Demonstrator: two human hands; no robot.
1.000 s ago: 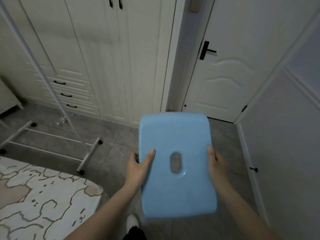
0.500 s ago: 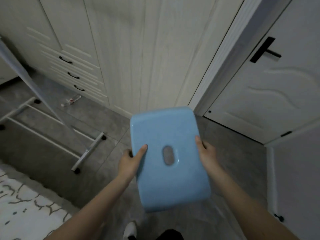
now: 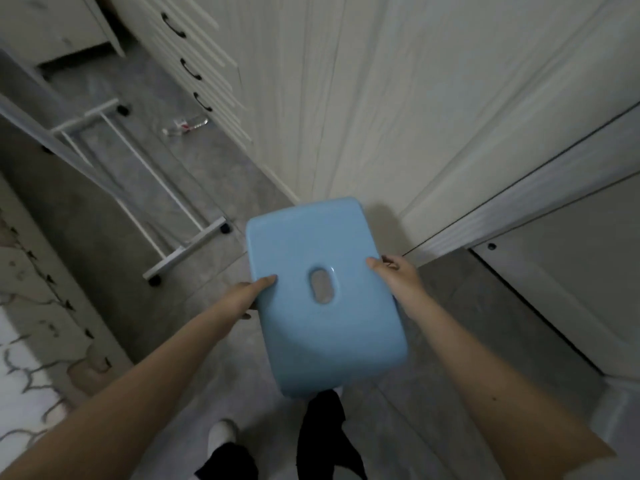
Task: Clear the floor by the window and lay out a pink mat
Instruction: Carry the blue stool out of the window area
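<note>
I hold a light blue plastic stool (image 3: 322,327) in front of me, its seat facing up, with an oval hole in the middle. My left hand (image 3: 247,295) grips its left edge, thumb on top. My right hand (image 3: 398,277) grips its right edge the same way. The stool hangs above the grey tiled floor, close to the base of the cream wardrobe (image 3: 346,98). Its legs are hidden under the seat. No pink mat is in view.
A white clothes rack base on castors (image 3: 180,251) stands on the floor to the left. A small wrapper (image 3: 185,127) lies near the wardrobe drawers. A patterned bed cover (image 3: 31,323) fills the lower left. A white door (image 3: 571,289) is at the right. My feet show below.
I have stepped closer to the wardrobe and looked further down. The stool stays in both hands and now sits nearer the wardrobe's foot; the door handle has left the view.
</note>
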